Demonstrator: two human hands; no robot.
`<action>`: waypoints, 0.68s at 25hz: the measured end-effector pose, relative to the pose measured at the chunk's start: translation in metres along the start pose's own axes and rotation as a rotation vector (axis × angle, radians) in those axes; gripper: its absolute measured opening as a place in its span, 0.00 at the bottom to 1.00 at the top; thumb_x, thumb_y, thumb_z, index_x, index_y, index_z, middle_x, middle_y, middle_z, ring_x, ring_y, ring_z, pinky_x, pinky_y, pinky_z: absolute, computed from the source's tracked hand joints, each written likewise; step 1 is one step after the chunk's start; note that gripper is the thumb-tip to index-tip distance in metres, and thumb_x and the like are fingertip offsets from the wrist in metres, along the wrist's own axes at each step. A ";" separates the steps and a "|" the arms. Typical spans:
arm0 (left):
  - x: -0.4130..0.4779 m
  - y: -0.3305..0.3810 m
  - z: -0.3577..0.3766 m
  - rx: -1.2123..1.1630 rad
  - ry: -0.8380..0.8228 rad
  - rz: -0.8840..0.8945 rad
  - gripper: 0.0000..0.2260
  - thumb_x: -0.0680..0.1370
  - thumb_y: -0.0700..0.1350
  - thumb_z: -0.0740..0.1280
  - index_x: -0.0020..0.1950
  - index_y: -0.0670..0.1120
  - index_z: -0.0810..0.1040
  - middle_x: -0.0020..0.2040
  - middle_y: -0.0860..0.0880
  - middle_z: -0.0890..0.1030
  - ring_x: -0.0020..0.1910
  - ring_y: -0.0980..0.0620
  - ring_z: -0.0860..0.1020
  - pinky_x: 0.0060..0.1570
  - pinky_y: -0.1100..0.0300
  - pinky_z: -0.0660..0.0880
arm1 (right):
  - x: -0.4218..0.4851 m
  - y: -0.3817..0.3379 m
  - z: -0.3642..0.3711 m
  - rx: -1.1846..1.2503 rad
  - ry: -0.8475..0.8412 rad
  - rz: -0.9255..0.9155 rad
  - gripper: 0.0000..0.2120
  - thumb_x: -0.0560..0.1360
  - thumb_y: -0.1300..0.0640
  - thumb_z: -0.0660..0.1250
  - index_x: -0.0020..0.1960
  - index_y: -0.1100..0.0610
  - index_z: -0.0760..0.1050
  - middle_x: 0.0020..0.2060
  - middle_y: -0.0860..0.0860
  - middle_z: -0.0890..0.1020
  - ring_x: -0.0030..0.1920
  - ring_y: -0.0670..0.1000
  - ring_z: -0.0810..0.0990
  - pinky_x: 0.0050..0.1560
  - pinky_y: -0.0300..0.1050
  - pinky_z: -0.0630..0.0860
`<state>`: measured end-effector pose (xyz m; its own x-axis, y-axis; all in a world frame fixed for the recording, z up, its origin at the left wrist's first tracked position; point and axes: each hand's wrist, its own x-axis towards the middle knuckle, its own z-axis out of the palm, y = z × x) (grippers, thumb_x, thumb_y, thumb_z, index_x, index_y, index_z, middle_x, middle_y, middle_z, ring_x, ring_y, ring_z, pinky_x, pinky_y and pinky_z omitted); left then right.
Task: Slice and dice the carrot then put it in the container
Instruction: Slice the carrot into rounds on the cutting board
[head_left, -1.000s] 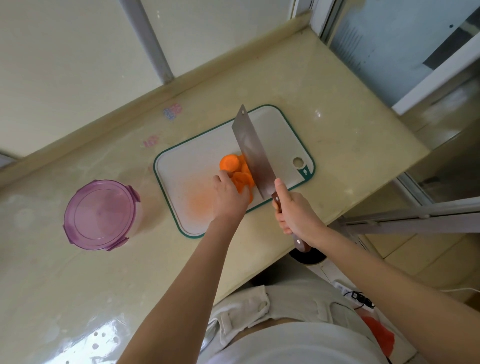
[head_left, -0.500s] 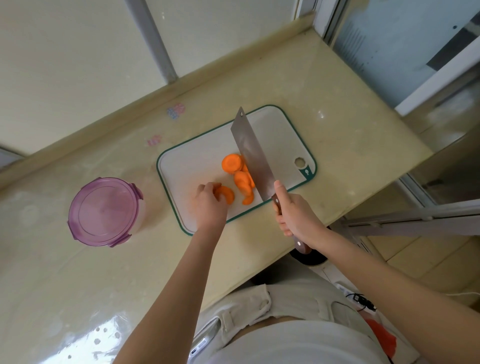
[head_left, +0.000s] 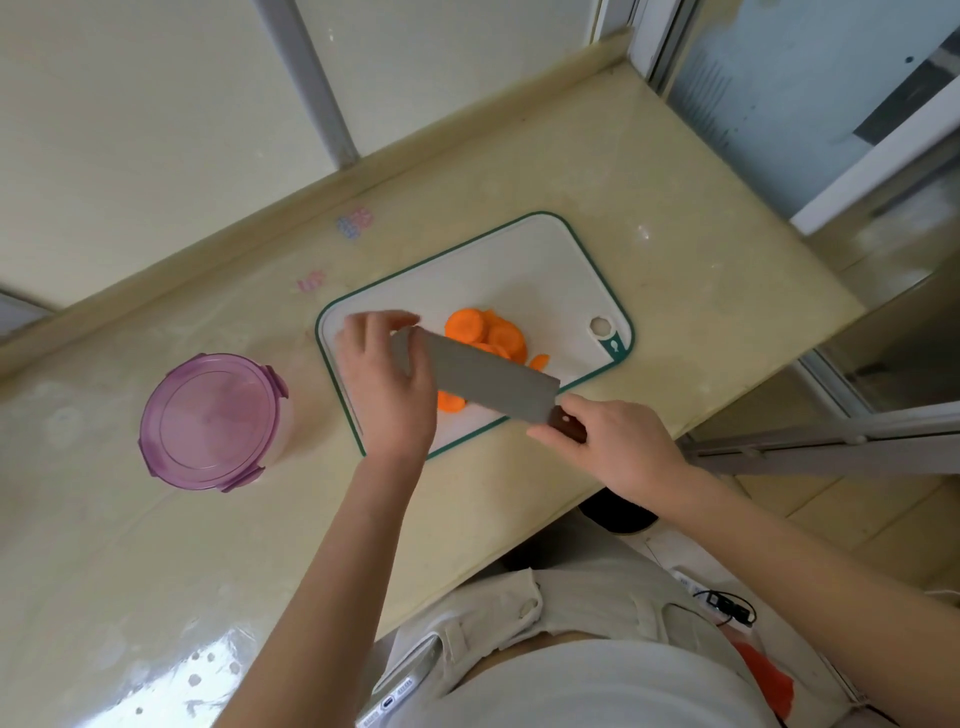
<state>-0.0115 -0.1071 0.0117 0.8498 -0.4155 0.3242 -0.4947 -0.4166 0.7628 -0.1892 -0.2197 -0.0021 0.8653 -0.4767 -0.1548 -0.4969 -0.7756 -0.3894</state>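
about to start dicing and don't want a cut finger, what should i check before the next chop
1. Right hand grips the cleaver by its handle: ok.
2. Left hand clear of the cutting edge: cannot tell; it sits at the blade's end opposite the handle, fingers blurred.
3. Carrot slices on the cutting board: ok.
4. Slices gathered in one pile: not ok; one peeks out on the blade's near side, apart from the pile.
5. Container open to receive: not ok; its purple lid is on.
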 end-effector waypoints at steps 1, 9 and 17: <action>0.004 0.004 0.000 0.005 -0.130 0.055 0.06 0.74 0.41 0.64 0.49 0.44 0.77 0.47 0.51 0.73 0.48 0.47 0.73 0.50 0.59 0.67 | -0.001 0.001 0.003 -0.044 0.027 -0.060 0.24 0.71 0.32 0.59 0.33 0.52 0.67 0.20 0.46 0.69 0.21 0.49 0.69 0.25 0.36 0.50; 0.004 -0.006 0.032 0.406 -1.027 0.083 0.28 0.71 0.53 0.72 0.69 0.52 0.68 0.66 0.48 0.69 0.66 0.46 0.65 0.61 0.55 0.59 | -0.008 0.005 0.013 -0.228 -0.029 -0.328 0.24 0.62 0.34 0.74 0.31 0.53 0.70 0.21 0.46 0.73 0.20 0.48 0.72 0.24 0.37 0.52; -0.004 -0.016 0.033 0.134 -0.243 -0.001 0.06 0.78 0.39 0.61 0.54 0.40 0.73 0.49 0.43 0.73 0.47 0.47 0.73 0.46 0.56 0.67 | -0.035 0.032 0.013 -0.027 0.072 0.028 0.24 0.72 0.32 0.59 0.32 0.50 0.60 0.21 0.41 0.60 0.20 0.42 0.61 0.21 0.33 0.59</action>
<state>-0.0134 -0.1254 -0.0203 0.7899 -0.5900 0.1670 -0.5270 -0.5140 0.6768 -0.2346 -0.2229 -0.0210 0.8447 -0.5259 -0.0994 -0.5230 -0.7719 -0.3615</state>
